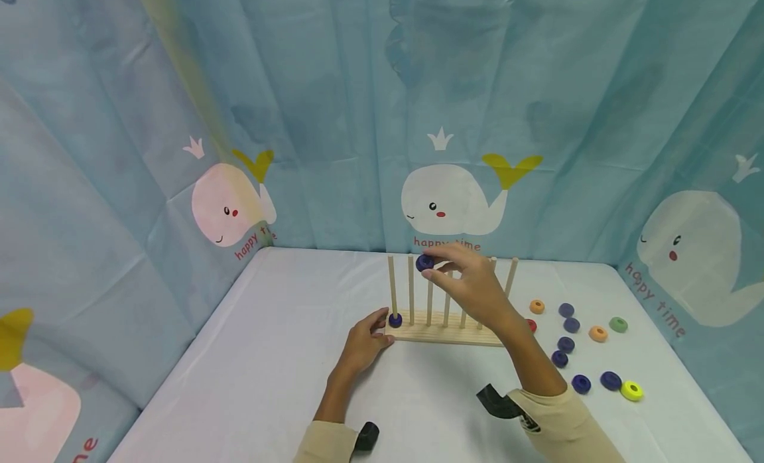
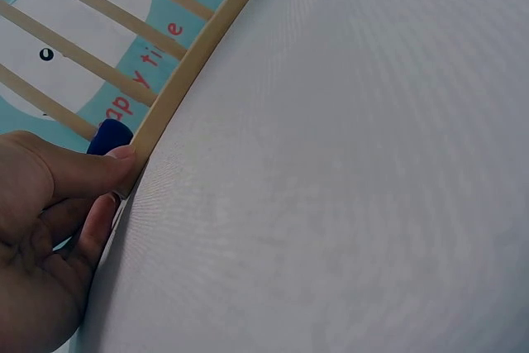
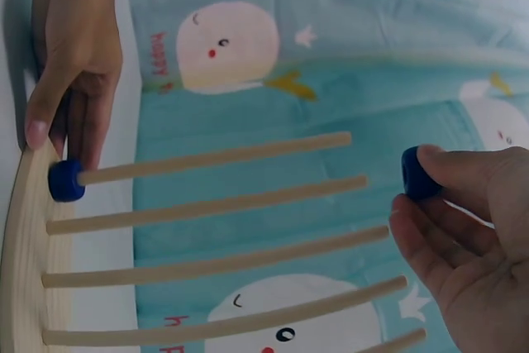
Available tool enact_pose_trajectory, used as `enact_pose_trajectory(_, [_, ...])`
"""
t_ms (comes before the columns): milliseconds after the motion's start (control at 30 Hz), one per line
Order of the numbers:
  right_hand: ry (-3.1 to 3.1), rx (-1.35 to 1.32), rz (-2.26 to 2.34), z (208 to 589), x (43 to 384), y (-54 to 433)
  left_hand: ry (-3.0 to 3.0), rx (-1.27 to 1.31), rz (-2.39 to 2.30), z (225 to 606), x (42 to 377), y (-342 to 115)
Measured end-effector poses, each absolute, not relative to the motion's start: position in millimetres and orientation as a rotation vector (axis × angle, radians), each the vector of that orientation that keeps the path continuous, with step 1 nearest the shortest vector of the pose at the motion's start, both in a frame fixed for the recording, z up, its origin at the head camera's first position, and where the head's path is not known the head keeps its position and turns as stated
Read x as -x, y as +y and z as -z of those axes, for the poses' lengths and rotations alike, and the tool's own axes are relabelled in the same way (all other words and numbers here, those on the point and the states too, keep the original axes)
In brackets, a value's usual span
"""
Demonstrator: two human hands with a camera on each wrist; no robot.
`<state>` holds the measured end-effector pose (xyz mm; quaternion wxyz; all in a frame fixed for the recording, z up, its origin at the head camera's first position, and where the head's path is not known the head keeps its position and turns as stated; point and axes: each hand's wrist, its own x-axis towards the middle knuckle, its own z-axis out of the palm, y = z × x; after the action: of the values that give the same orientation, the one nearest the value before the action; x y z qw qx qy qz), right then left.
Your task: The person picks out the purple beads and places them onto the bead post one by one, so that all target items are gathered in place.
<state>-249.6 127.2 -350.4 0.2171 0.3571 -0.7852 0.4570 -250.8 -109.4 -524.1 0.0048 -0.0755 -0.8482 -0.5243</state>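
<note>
A wooden peg rack (image 1: 418, 333) stands on the table, with a row of upright pegs. One dark blue ring bead (image 1: 395, 320) sits at the foot of its leftmost peg. My left hand (image 1: 361, 343) grips the rack's left end, the thumb (image 2: 99, 173) against the front edge of the base. Between thumb and fingers, my right hand (image 1: 477, 287) pinches another blue ring bead (image 3: 418, 174). In the right wrist view this bead is held off the peg tips, apart from them. The right hand and forearm hide part of the rack's right side in the head view.
Loose ring beads lie on the table right of the rack: several blue ones (image 1: 581, 383), two orange (image 1: 598, 333), a green (image 1: 618, 324), a yellow (image 1: 631, 391) and a partly hidden red (image 1: 532, 326). A whale-print curtain (image 1: 334, 204) hangs behind the table.
</note>
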Motion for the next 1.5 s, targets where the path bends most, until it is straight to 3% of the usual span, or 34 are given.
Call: enact_pose_trajectory(1500, [-2.264,-0.899,-0.982,352.6,271.7,80.2,-2.646,0.27,1.656,525.4,251.7,-110.2])
